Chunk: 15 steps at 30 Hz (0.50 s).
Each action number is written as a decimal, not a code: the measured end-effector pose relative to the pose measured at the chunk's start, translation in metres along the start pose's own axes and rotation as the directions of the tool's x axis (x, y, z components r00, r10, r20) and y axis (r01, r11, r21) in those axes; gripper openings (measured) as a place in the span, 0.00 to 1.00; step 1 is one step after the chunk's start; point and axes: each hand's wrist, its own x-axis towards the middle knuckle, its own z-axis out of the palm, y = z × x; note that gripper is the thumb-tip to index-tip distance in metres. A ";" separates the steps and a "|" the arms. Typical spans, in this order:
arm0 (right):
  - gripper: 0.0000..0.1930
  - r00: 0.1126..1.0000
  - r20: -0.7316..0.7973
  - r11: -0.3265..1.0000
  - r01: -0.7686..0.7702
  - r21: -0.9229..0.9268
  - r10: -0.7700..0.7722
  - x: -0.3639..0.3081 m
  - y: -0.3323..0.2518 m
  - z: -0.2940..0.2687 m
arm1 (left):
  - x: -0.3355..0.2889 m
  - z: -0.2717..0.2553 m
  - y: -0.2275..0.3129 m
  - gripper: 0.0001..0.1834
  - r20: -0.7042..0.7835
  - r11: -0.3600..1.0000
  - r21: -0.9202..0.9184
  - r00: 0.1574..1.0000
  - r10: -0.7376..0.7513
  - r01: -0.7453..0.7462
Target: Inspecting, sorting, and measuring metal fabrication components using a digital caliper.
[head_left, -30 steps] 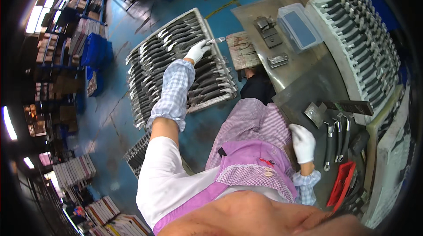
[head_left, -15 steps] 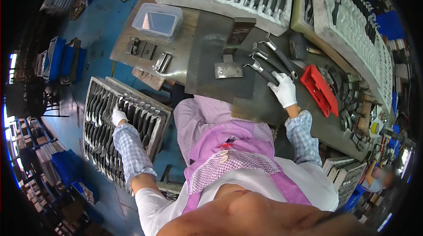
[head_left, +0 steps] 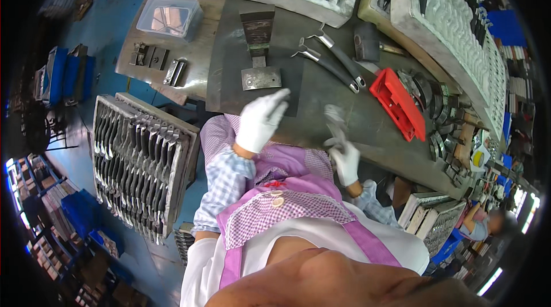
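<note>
Grey workbench (head_left: 321, 86): left hand (head_left: 261, 120) spread empty; right hand (head_left: 344, 160) grasping blurred tool (head_left: 334, 120).

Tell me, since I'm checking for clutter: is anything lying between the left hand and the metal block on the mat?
Nothing visible. The left hand hovers open over bare mat, and the metal block lies just beyond its fingertips.

gloves (head_left: 261, 120) white | apron (head_left: 287, 192) pink gingham | sleeve (head_left: 224, 183) blue-white check | box (head_left: 398, 103) red | floor (head_left: 109, 31) blue
</note>
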 end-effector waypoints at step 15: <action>0.11 0.826 0.167 0.841 0.514 0.169 -0.538 0.092 -0.128 0.103 | -0.014 0.024 -0.023 0.21 -0.179 0.649 -0.618 0.724 -0.666 0.444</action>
